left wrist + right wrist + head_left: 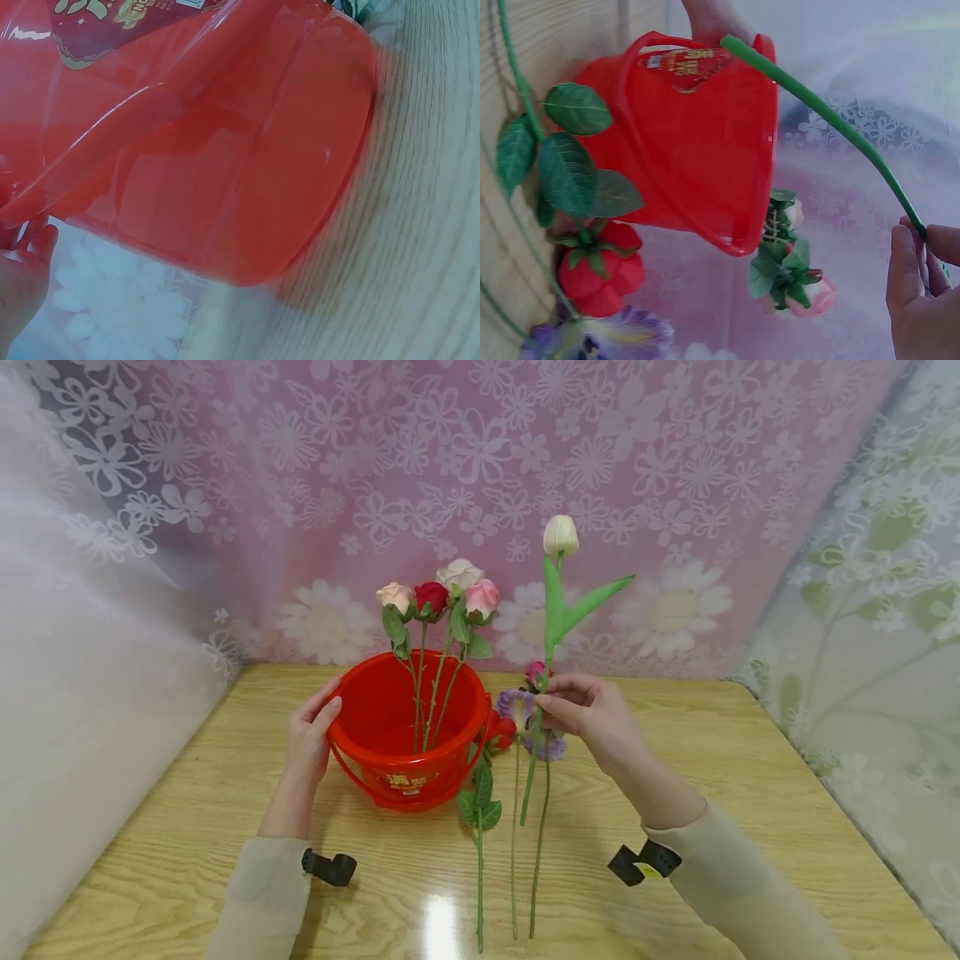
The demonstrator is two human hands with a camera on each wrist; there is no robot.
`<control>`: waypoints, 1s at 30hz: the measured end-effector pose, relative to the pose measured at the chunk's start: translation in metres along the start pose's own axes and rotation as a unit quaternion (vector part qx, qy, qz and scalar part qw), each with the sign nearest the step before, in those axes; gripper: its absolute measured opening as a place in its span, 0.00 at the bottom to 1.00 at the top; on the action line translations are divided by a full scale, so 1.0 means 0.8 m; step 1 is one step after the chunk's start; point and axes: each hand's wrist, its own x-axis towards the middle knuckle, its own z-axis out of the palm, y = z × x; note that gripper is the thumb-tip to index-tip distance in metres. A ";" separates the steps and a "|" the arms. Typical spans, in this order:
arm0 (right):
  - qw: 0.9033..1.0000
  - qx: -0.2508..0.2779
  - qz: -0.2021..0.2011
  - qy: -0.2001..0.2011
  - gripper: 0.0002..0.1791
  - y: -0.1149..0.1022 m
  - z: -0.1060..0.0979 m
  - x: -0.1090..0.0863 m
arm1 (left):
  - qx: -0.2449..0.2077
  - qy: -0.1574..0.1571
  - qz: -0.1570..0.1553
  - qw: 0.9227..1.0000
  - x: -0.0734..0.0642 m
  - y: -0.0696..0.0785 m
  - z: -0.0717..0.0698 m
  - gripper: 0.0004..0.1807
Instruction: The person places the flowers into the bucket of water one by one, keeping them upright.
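Note:
My right hand (588,714) pinches the green stem of a white tulip (561,537), held upright above the table to the right of the bucket. In the right wrist view the tulip stem (832,116) runs from the fingers toward the bucket. At the left, my left hand (311,731) grips the rim of a red bucket (408,777), thumb over the edge. Inside the bucket stand a peach rose (395,598), a red rose (431,599), a white rose (460,574) and a pink rose (482,597), leaning toward the back.
Right of the bucket lie a red flower (600,270) with green leaves, purple irises (516,706) and a magenta bloom (536,673), stems pointing to the front edge. They rest on a wooden table (675,893). A pink floral curtain (480,460) hangs behind.

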 end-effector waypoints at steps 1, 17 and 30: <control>1.000 0.002 -0.009 0.001 0.05 -0.004 0.003 0.004 | 0.001 0.001 0.000 1.000 0.000 0.000 0.000 0.19; 0.983 0.131 -0.114 0.065 0.05 -0.044 0.052 0.062 | 0.002 -0.014 -0.003 1.000 0.001 0.000 -0.001 0.22; 0.988 0.061 -0.130 0.051 0.12 0.004 0.095 0.093 | 0.007 -0.011 0.007 1.000 0.001 -0.002 -0.002 0.21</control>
